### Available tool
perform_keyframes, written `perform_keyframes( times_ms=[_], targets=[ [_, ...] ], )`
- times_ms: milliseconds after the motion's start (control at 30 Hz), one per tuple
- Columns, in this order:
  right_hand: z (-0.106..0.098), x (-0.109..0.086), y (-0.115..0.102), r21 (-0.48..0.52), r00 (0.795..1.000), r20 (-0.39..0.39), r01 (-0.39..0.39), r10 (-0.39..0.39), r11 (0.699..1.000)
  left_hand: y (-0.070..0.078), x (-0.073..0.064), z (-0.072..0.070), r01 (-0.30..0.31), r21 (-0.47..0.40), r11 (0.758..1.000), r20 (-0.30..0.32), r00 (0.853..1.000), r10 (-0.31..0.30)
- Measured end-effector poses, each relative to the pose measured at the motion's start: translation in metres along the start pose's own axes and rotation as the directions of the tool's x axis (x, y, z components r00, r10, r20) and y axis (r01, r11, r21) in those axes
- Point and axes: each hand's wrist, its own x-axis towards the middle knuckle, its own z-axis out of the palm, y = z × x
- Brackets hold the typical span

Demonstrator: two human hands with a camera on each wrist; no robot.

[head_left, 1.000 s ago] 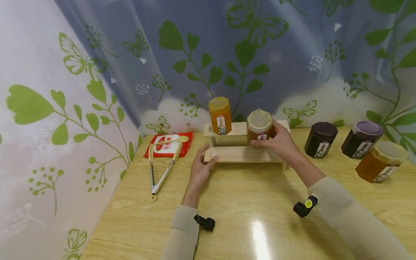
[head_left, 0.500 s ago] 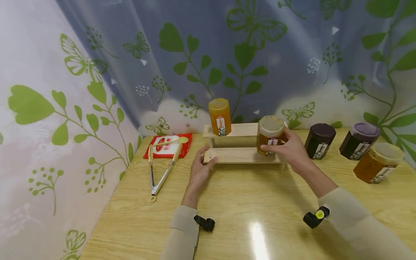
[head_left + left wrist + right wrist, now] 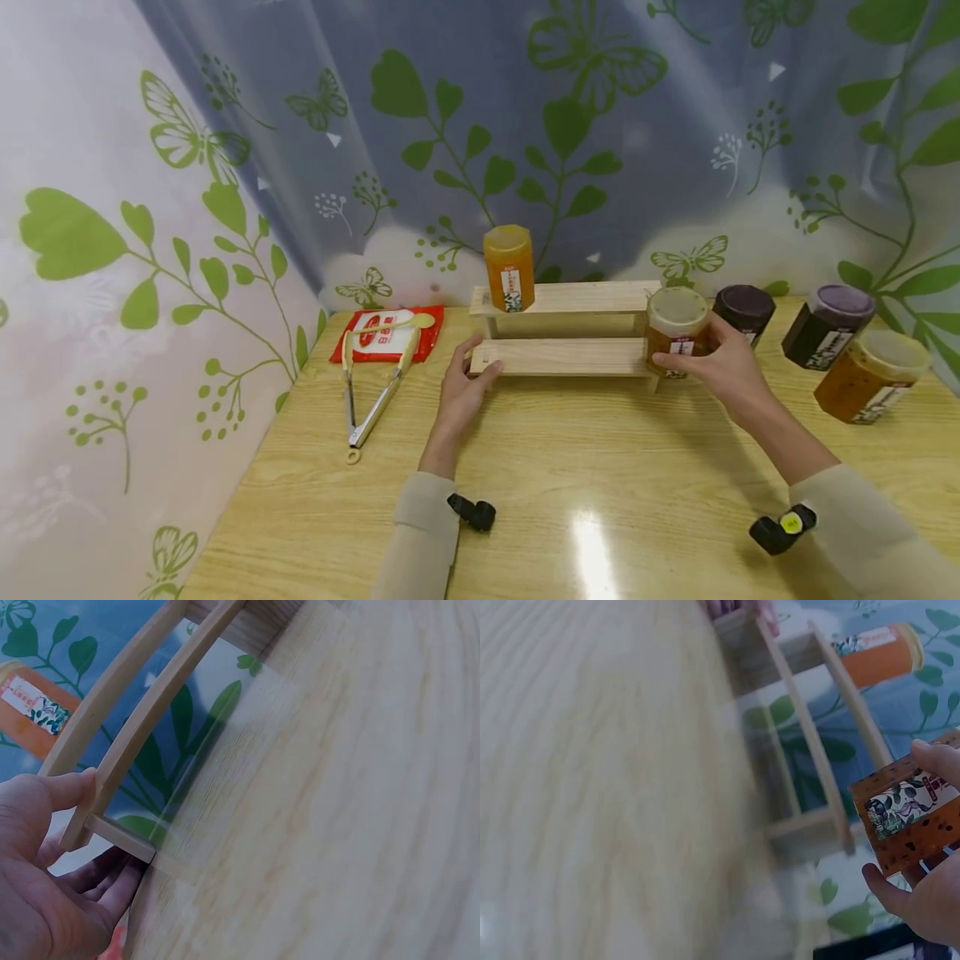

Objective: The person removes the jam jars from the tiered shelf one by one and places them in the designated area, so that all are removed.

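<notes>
My right hand [image 3: 727,367] grips a hexagonal jar [image 3: 677,321] with a pale lid, amber contents with dark specks and a label. In the head view the jar overlaps the right end of a two-step wooden rack [image 3: 562,357]; the right wrist view has it tilted, thumb on one side, fingers below. My left hand [image 3: 463,387] holds the rack's left end, thumb on the lower step and fingers against the side [image 3: 120,838]. An orange jar with a yellow lid [image 3: 510,271] stands at the left of the upper step.
Two dark jars, one with a black lid [image 3: 742,307] and one with a purple lid [image 3: 828,325], stand at right beside another amber jar [image 3: 870,379]. Tongs [image 3: 375,408] lie partly on a red-and-white packet [image 3: 427,333] at left. A patterned curtain [image 3: 465,125] hangs behind the table [image 3: 525,492].
My right hand has carried the pale-lidded jar rightward and lower, from above the rack's middle to its right end, now partly covering the black-lidded jar. The left hand stays put.
</notes>
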Motion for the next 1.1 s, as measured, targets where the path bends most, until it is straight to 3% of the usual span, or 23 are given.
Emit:
perform_keyframes(
  times_ms=[133,500,733,1100],
  targets=[
    [-0.009,-0.007,0.013,-0.032,1.0,-0.031,-0.006,0.005,0.999,0.0,0.0,0.001,0.002,0.007,1.0,-0.003,1.0,-0.002],
    [-0.026,-0.019,0.03,0.008,0.996,-0.089,-0.013,0.014,1.0,0.001,0.0,0.002,0.041,-0.012,0.999,0.001,0.999,-0.041],
    [-0.033,-0.023,0.047,-0.083,0.996,-0.062,-0.071,0.066,0.994,-0.003,0.0,0.001,0.018,-0.001,1.0,0.006,1.0,-0.018],
    [-0.051,-0.026,0.068,-0.167,0.992,-0.083,-0.107,0.094,0.98,-0.001,0.001,0.0,0.019,-0.002,1.0,0.009,1.0,-0.019]
  ],
)
